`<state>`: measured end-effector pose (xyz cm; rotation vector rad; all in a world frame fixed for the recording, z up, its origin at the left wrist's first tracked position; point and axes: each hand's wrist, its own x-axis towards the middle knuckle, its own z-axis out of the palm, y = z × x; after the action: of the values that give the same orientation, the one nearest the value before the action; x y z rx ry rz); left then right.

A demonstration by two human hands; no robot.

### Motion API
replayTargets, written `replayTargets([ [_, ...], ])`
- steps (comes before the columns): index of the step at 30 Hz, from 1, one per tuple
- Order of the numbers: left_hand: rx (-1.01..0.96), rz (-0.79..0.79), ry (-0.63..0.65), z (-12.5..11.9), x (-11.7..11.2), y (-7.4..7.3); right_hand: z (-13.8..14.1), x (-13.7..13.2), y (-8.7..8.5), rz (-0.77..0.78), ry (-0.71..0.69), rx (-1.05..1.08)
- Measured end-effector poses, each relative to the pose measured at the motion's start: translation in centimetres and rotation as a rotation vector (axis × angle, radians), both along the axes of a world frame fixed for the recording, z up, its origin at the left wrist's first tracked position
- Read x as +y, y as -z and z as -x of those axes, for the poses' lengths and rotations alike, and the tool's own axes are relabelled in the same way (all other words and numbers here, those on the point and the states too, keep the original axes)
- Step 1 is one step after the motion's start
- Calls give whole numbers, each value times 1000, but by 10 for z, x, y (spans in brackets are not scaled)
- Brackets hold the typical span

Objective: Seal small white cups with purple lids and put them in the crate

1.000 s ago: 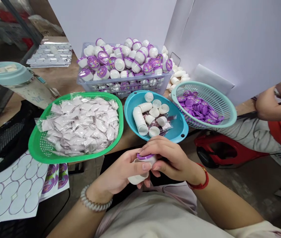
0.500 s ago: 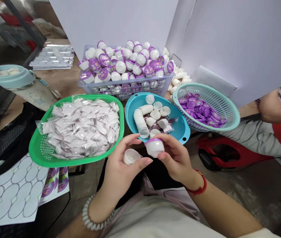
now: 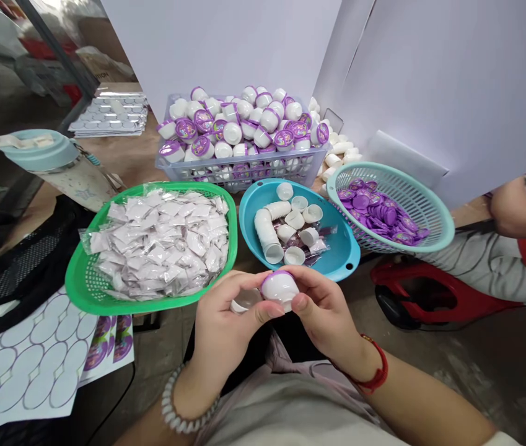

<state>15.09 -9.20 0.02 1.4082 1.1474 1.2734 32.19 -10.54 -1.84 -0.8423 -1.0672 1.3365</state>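
White plastic capsule (image 3: pixel 280 290), purple-rimmed: pinched between left hand (image 3: pixel 225 328) and right hand (image 3: pixel 325 310); white cup half (image 3: pixel 245 301) tucked behind left thumb.

The left hand (image 3: pixel 228 328) partly hides a white plastic cup (image 3: pixel 245 301), and the picture's right edge cuts off a co-worker's arm (image 3: pixel 518 207).

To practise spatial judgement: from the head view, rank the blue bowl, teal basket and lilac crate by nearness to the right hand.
1. Blue bowl, just ahead of the right hand.
2. Teal basket, ahead and rightward.
3. Lilac crate, farthest, at the back.
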Motion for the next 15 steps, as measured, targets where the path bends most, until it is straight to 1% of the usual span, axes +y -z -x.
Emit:
replayTargets([
  [4,-130,133,162,5,4,4,-5,11,-7,122,-63,187],
  [6,-238,193,180,8,2,8,-11,19,-11,166,-55,241],
  [8,-375,223,192,13,-2,13,-20,32,-15,139,-13,195],
  [9,-420,232,230,17,-4,15,-25,41,-17,102,13,136],
  [11,-418,241,387,27,-8,19,-38,65,-24,-20,83,-43],
  [13,-363,229,557,36,-9,24,-50,102,-34,-201,191,-254],
  [14,-385,180,614,39,-9,26,-56,124,-39,-300,254,-354],
  [15,-432,127,618,42,-8,26,-60,147,-46,-387,317,-444],
])
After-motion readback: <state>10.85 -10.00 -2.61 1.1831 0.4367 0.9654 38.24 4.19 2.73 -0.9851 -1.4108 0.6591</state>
